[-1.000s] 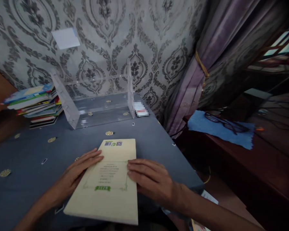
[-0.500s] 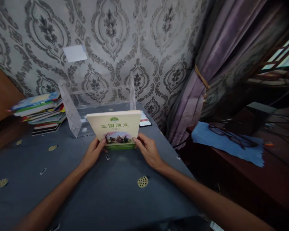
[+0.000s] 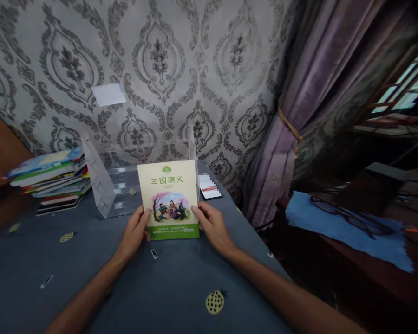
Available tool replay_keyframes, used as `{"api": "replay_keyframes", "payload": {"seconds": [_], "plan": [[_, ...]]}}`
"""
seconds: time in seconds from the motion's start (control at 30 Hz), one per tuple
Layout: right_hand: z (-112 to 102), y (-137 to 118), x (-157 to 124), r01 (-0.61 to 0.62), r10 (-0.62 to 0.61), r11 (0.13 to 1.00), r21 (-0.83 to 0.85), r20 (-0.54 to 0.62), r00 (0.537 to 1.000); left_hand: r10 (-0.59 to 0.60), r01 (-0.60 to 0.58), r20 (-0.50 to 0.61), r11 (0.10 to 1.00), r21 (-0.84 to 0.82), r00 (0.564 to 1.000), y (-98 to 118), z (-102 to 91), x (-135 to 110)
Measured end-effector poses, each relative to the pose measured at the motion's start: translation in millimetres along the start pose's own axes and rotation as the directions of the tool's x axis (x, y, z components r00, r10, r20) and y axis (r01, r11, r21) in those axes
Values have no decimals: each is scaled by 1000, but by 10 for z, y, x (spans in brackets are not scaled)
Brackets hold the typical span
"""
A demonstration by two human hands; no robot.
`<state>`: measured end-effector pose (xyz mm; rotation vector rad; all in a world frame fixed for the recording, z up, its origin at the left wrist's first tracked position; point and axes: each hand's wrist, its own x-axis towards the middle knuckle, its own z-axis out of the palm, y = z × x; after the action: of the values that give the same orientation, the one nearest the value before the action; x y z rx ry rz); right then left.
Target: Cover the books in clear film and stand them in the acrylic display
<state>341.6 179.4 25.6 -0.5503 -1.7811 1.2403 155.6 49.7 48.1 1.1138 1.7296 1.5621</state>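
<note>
Here we are at the tabletop [image 3: 132, 297], and the book [image 3: 168, 199] is up in both hands, cover facing the person, green title and a painted scene of seated figures on show! The left hand [image 3: 134, 229] has the lower left edge, fingers curled round the side, thumb up on the cover. The right hand [image 3: 212, 226] mirrors it on the lower right edge, fingers spread and gripping. Neither hand is open; both have firm hold. The book stands tilted just in front of a clear acrylic stand [image 3: 99, 178], overlapping it in this view, though whether they touch, you can't tell. Off to the left, a stack of books [image 3: 50, 181] sits beside the stand. To the right, a phone [image 3: 209, 188] lies partly blurred, and a blue cloth [image 3: 348, 232] carries glasses [image 3: 348, 215].
</note>
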Motion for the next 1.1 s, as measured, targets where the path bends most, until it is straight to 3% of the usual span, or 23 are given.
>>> {"api": "replay_keyframes", "payload": {"seconds": [0.33, 0.7, 0.8, 0.97, 1.1], "plan": [[-36, -79, -58, -3, 3, 1000, 1, 29, 1000, -7, 7, -6, 1000, -14, 1000, -32, -54, -27], [-1, -235, -162, -1, -5, 997, 79, 74, 997, -13, -15, -164, 985, -172, 986, 171, -39, -102], [30, -302, -51, 20, -23, 996, 89, 36, 999, 39, -65, -171, 986, -151, 985, 177, -41, -104], [43, -568, 373, 108, -92, 987, 120, -126, 988, 81, -100, -154, 988, -119, 985, 149, -55, -106], [63, -757, 601, 139, -112, 975, 172, -160, 981, 92, -110, -146, 987, -121, 985, 114, -74, -108]]}}
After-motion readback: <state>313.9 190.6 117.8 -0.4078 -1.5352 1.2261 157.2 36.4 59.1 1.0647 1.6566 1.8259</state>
